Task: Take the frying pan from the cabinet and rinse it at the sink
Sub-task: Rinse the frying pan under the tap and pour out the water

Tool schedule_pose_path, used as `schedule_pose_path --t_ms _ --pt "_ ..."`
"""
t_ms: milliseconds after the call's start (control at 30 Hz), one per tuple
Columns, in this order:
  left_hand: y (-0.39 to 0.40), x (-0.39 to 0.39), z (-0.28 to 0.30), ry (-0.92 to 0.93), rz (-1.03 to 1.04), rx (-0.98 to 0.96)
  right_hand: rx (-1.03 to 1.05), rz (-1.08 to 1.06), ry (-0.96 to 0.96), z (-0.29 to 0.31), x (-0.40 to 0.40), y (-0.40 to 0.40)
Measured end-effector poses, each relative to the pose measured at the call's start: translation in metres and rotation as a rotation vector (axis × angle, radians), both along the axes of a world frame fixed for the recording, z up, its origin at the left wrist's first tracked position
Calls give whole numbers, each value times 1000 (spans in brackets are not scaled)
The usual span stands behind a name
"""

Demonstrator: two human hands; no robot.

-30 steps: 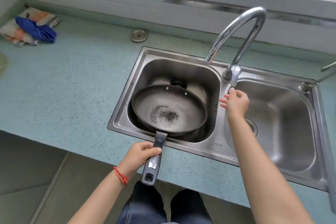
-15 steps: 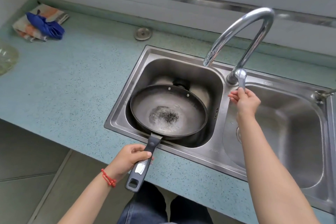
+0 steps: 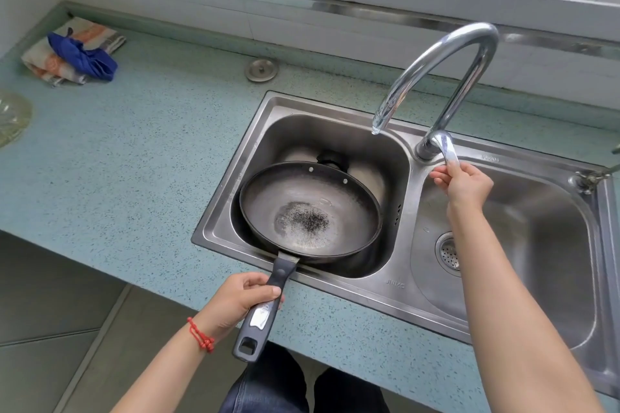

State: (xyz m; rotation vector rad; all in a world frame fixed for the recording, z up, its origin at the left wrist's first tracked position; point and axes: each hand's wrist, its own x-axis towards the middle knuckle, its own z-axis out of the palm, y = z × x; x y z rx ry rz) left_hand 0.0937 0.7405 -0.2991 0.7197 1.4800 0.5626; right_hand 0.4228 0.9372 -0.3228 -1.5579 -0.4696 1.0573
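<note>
Only the head view here, so everything's counted from that. One frying pan (image 3: 310, 211) is seen left of centre, sitting in the left basin of the double sink (image 3: 412, 292), its dark handle sticking out over the front rim toward the bottom of the frame. A patch of black specks can be made out in the middle of the pan. Two basins are counted, one chrome faucet (image 3: 446, 67) arching at upper right, and one lever (image 3: 444, 146) at its base. One metal disc (image 3: 261, 69) is spotted on the speckled blue countertop (image 3: 134, 151) behind the sink, plus one pile of cloths (image 3: 75, 52) at upper left.

Two hands are seen. The left hand (image 3: 240, 300), lower centre, is wrapped tight around the pan handle, thumb laid over the top, a red string bracelet (image 3: 200, 335) worn on the wrist. The right hand (image 3: 464, 183), right of centre, is reached forward with the arm stretched out, fingers (image 3: 439, 178) pinched on the tip of the lever.
</note>
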Motion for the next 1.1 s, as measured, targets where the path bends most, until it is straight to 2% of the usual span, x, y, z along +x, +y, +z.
schedule_pose_path --t_ms 233,433,600,700,833,1033,1100 --pt "1 1 2 19 -37 -6 8 40 16 7 -1 -5" --pt "2 -2 3 9 -94 35 -96 99 -143 24 -32 -50" --pt "3 -5 2 0 -198 92 -76 325 -229 41 -107 -142" --pt "4 -7 1 -73 -200 74 -133 461 -308 50 -151 -192" --pt "9 -12 -6 -128 -234 73 -300 633 -531 61 -194 -229" --pt "12 -10 -13 -199 -262 66 -504 688 -319 71 -224 -227" --pt "11 -10 -14 -256 -228 54 -500 633 -150 69 -230 -224"
